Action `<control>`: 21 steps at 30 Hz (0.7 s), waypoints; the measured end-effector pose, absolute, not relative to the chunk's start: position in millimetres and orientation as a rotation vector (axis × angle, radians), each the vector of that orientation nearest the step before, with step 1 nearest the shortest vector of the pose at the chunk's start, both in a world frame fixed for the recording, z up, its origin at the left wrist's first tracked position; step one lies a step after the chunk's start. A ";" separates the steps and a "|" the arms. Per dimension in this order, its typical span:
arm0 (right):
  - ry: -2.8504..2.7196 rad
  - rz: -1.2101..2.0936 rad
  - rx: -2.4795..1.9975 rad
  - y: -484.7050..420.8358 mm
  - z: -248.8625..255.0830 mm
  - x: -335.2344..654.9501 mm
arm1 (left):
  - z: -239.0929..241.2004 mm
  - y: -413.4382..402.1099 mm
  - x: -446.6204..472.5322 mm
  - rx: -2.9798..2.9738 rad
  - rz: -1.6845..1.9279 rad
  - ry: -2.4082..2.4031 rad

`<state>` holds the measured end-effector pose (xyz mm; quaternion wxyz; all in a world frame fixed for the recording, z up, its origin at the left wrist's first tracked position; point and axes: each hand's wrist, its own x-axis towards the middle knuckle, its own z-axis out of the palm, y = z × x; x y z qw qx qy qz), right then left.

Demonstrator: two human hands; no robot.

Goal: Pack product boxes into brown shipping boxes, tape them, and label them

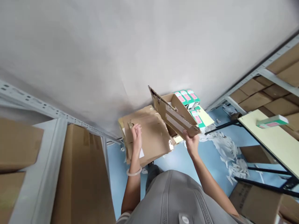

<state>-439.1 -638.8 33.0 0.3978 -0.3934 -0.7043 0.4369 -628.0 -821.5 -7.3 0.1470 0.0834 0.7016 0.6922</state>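
Hidden: the cardboard box (149, 133) sits low against the white wall (140, 46); what lies inside it cannot be made out, and the person's own grey top covers the floor in front of it.
Box: brown corrugated cardboard, flat-sided, with a white label near the left hand and glossy tape at its right edge.
Flap (174, 113): a torn-edged cardboard panel with a pale strip across it, raised and tilted to the right of the box.
Left hand (136, 134): palm down on top of the box, fingers spread loosely and gripping nothing; a pale bangle rings the wrist.
Right hand (191, 143): arm stretched forward, fingers clamped on the lower corner of the flap.
Cartons (189, 98): small green-and-pink packs stacked just behind the flap, partly covered by it.
Paper scraps (224, 149): white crumpled strips on the blue floor, right of the box.
Desk (271, 137): pale yellow top on black legs, far right of the box, cut off by the frame, carrying one more green pack.
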 end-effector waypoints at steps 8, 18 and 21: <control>-1.391 1.471 -0.970 -579.1 36.3 -287.5 | 19.4 -718.2 -529.7 0.669 1.755 2.092; -1.165 1.451 -1.169 -531.0 18.8 -81.9 | 26.0 -560.8 -393.0 1.112 1.638 1.762; -1.048 1.310 -1.260 -512.4 15.7 -38.1 | 25.7 -515.0 -354.0 1.220 1.574 1.649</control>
